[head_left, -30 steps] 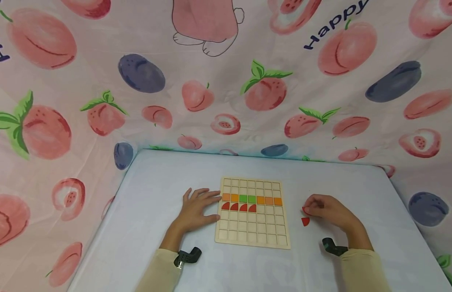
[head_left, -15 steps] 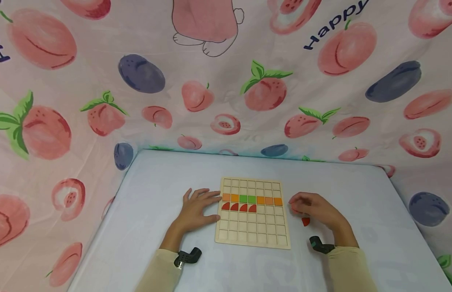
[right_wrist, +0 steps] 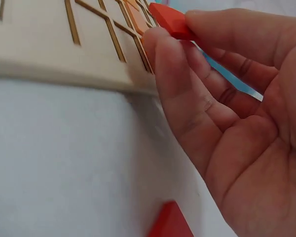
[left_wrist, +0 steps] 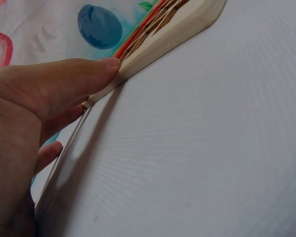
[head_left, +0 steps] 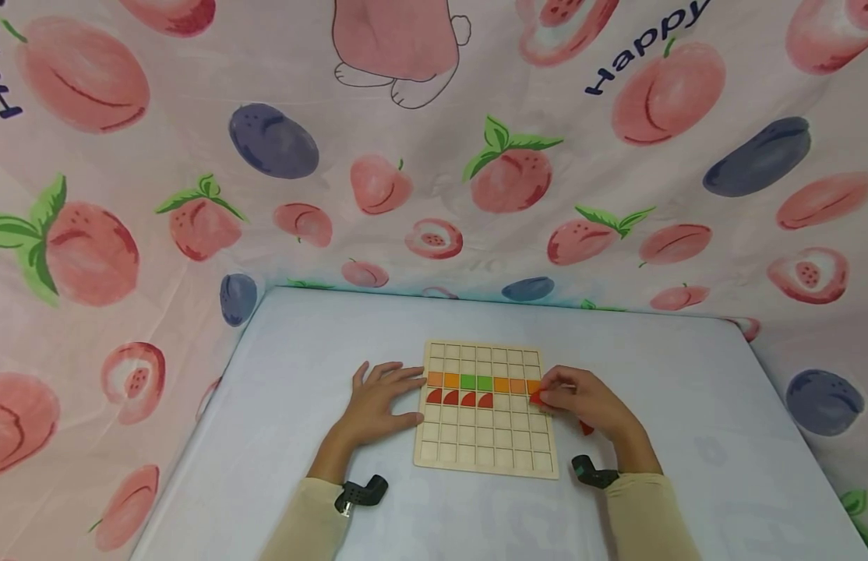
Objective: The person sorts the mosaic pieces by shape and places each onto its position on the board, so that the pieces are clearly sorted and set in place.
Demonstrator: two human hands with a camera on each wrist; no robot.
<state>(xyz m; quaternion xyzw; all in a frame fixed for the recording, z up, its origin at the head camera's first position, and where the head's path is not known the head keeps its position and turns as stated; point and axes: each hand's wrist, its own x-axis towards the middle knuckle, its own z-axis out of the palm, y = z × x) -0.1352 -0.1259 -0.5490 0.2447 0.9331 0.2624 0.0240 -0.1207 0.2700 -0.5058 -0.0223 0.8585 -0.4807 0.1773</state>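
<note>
A wooden grid board [head_left: 486,436] lies on the white table. One row holds orange and green square tiles [head_left: 476,382]; below it, several red quarter-circle tiles [head_left: 451,398] fill the left cells. My left hand [head_left: 379,405] rests at the board's left edge with fingers spread, and in the left wrist view its thumb [left_wrist: 89,79] touches the side. Over the right edge of the board, my right hand [head_left: 587,401] pinches a red quarter-circle tile [right_wrist: 172,20] between thumb and fingertips. A second red tile [right_wrist: 171,222] lies on the table beneath that hand.
The white table [head_left: 322,327] extends around the board. Behind it hangs a fruit-printed cloth [head_left: 434,156]. Each wrist wears a black camera, one on the left wrist [head_left: 364,492] and one on the right wrist [head_left: 594,472].
My right hand has moved left from beside the board to over its right edge, carrying a red tile. The other red tile stays on the table. My left hand has not moved.
</note>
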